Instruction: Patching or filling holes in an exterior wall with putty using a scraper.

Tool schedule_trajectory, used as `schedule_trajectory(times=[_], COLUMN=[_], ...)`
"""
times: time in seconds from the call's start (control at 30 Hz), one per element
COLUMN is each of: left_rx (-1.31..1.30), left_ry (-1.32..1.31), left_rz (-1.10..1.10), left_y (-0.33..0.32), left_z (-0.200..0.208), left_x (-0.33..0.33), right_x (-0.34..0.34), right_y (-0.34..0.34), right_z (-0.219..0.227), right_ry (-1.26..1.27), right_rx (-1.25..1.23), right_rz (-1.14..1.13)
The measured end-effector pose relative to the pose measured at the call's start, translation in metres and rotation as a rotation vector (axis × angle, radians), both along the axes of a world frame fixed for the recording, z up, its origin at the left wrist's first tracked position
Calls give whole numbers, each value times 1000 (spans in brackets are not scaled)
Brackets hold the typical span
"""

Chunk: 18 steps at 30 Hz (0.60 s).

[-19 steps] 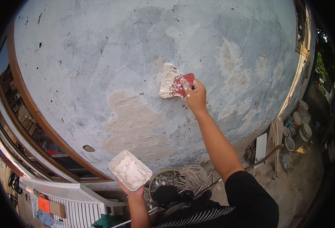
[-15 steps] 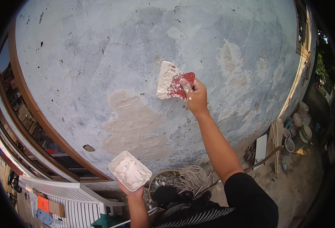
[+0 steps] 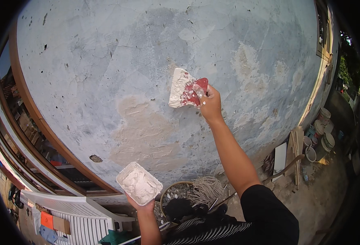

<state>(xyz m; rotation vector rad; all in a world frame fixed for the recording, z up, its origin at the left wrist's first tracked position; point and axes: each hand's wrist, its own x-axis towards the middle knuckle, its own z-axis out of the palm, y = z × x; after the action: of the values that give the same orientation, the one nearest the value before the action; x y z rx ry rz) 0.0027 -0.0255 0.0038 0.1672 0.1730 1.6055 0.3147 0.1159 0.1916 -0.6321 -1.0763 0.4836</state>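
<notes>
My right hand (image 3: 209, 103) grips a red putty knife (image 3: 196, 90) by its narrow end, thumb on its near face. Off-white putty coats the wide left side of the blade, which is held up at the pale blue wall (image 3: 147, 49); whether its edge touches the wall I cannot tell. Lower left, my left hand (image 3: 144, 207) holds a white rectangular tub (image 3: 127, 188) from below, filled with creamy putty (image 3: 140, 183). Between the two hands a beige putty patch (image 3: 143, 134) with ridged strokes covers part of the wall.
A wood-framed window (image 3: 33, 106) borders the wall at left, above a white slatted bench (image 3: 82, 218). Below lie a round container of rubble (image 3: 173, 194) and a mop head (image 3: 206, 190). Boards (image 3: 296, 157) and several buckets (image 3: 327, 141) stand at right. Paler patches (image 3: 247, 67) mark the wall.
The putty knife and my right hand have shifted very slightly down and left. My left hand and the tub have hardly moved.
</notes>
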Motion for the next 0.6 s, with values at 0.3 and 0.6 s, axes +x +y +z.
schedule_trajectory(times=[0.3,0.6], left_rx=[31,10], left_ry=[-24,-8], left_rz=[-29,13], left_y=[5,6], left_z=[-3,-8], left_x=[2,-6], right_x=[8,-4], right_y=[26,-55], right_z=[0,34], right_ry=[-135,-572], right_rx=[-167,176], right_rz=[-168,-795])
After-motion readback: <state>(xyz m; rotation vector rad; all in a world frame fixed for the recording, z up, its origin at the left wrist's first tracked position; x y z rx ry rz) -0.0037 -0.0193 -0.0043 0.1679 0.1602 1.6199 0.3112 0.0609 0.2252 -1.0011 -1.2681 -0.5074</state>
